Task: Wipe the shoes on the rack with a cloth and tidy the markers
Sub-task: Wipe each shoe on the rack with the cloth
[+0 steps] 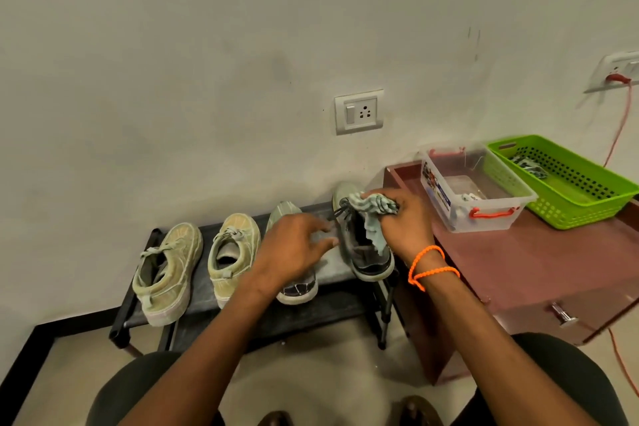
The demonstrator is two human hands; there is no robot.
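Several shoes stand in a row on a low black rack (242,311) against the wall. Two are pale green sneakers (169,270) at the left and two are grey-green ones at the right. My right hand (403,221) grips a crumpled pale green cloth (375,209) and presses it on the rightmost shoe (363,252), over its laces and opening. My left hand (294,249) hovers with spread fingers above the third shoe (297,289), its fingertips next to the rightmost shoe's side. No markers are plainly visible.
A dark red cabinet (539,259) stands right of the rack. It carries a clear plastic box (473,190) with red handles and a green perforated basket (560,180). A wall socket (359,111) sits above the shoes. An orange cable (619,124) hangs at far right.
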